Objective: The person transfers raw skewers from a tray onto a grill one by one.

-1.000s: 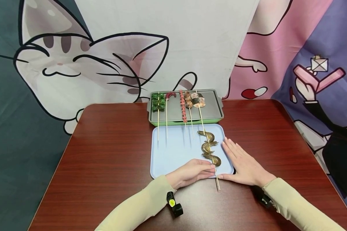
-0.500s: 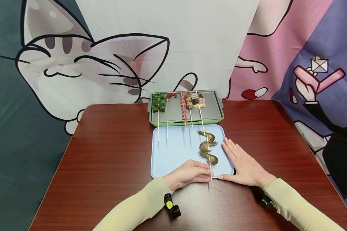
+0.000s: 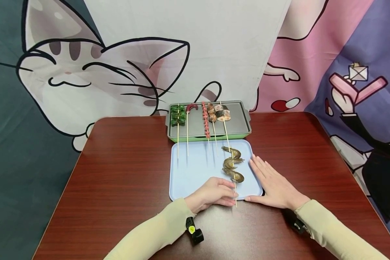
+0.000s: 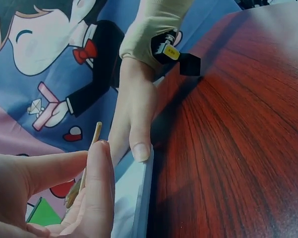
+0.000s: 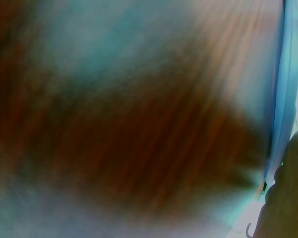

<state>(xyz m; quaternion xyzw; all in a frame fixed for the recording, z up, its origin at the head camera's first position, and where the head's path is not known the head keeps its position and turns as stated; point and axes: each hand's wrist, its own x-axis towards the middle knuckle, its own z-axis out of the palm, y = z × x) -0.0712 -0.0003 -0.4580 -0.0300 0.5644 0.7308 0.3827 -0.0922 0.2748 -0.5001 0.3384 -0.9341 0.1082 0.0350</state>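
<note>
A skewer of three shrimps (image 3: 235, 176) lies over the right part of the light blue tray (image 3: 191, 173). My left hand (image 3: 212, 195) pinches its bare stick near the lower end, thumb against fingers. In the left wrist view the stick's tip (image 4: 98, 130) pokes up past those fingertips, and the shrimps are mostly hidden. My right hand (image 3: 277, 186) rests with straight fingers along the tray's right edge, its thumb at the near corner. The right wrist view is largely blurred, with the tray's rim (image 5: 283, 99) at its right side.
Behind the tray stands a grey grill pan (image 3: 238, 121) with a green base. On it lie skewers of green pepper (image 3: 178, 118), a curled dark red piece (image 3: 191, 107), pink pieces (image 3: 206, 122), brown pieces (image 3: 212, 113) and a thick fish-like chunk (image 3: 222, 113). Their sticks overhang the tray.
My left hand has shifted slightly left and away from me, carrying the near end of the shrimp skewer, which now lies straighter. The right hand has stayed in place.
</note>
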